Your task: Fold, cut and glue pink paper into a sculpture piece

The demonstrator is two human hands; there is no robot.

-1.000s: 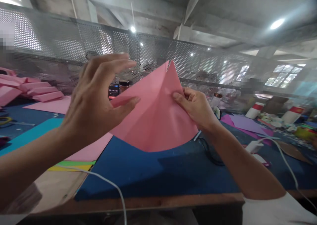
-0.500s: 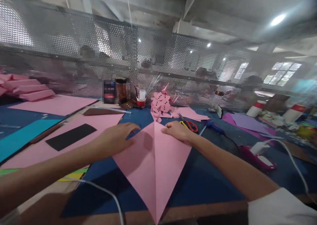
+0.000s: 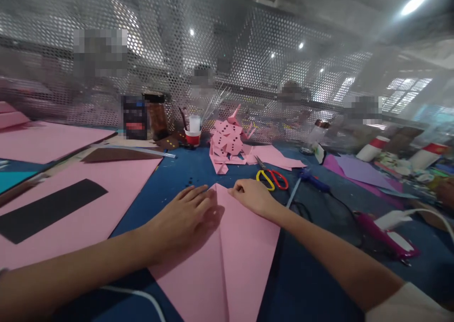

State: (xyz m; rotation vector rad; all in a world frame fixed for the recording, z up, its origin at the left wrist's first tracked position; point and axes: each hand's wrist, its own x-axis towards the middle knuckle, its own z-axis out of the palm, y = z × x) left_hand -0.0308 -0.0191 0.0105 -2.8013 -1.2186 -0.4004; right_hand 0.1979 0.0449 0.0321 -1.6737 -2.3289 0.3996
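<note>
Pink paper point(image 3: 244, 251) on the blue counter point(image 3: 305, 274), seam down its middle. Left hand point(image 3: 184, 211) palm-down over it, grip loose and apart; right hand point(image 3: 256, 196) curled near the far tip — clamped or not, can't tell. Best: steady tip, even pressure along the seam.

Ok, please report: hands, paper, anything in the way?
Left hand over pink paper, right hand at its far edge. Paper creased lengthwise, on blue tabletop. Scissors just beyond right hand.
</note>
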